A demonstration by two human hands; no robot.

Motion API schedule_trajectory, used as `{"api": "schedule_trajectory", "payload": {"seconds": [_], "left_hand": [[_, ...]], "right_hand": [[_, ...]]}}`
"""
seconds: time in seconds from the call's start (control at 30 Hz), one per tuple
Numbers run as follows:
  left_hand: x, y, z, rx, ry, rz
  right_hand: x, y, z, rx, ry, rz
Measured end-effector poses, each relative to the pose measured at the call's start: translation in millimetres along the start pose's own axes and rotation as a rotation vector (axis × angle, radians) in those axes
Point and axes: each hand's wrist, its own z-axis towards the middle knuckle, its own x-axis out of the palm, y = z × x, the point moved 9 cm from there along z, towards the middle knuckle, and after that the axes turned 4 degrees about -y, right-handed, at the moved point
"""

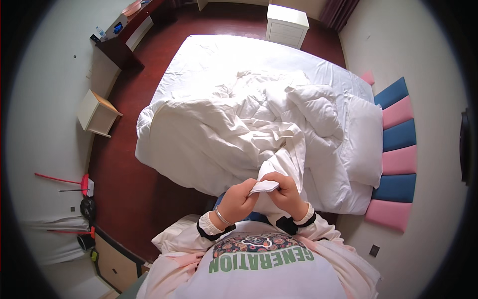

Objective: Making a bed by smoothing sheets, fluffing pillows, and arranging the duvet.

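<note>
Both my hands meet at the near side of the bed, in front of my chest. My left hand (239, 200), with a silver bangle at the wrist, pinches one end of a folded edge of white fabric (266, 186). The same edge is gripped by my right hand (287, 195) a little to the right. From there the cloth runs up into a large, crumpled white duvet cover (201, 130). A puffy white quilt (317, 112) lies bunched beside and partly under it. Where the cover and quilt separate is hard to tell in the folds.
The bed (209, 52) has a white sheet, a white pillow (362, 142) and a pink and blue headboard (397, 160) at right. A white nightstand (286, 28) stands beyond it. At left are a small stool-like cabinet (99, 114), a dark desk (119, 52) and a red-handled dustpan (87, 185).
</note>
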Motion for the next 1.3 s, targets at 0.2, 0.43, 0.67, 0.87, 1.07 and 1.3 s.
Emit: {"api": "schedule_trajectory", "payload": {"seconds": [0.2,0.43,0.67,0.87,1.07,1.3], "left_hand": [[-30,75,1,-0.381,0.104,-0.462],[-212,218,140,-0.128,-0.176,0.366],[-295,375,278,-0.405,-0.142,0.862],[-249,428,320,-0.553,0.03,0.486],[-205,425,285,-0.319,0.191,0.22],[-175,250,139,-0.271,0.206,-0.481]], "right_hand": [[39,-15,33,0.124,0.034,-0.112],[56,-57,50,0.393,-0.207,-0.237],[137,-71,71,0.48,-0.025,-0.322],[141,-75,68,0.679,-0.155,-0.359],[156,-75,95,0.635,-0.134,-0.354],[145,-79,91,0.601,-0.125,-0.314]]}}
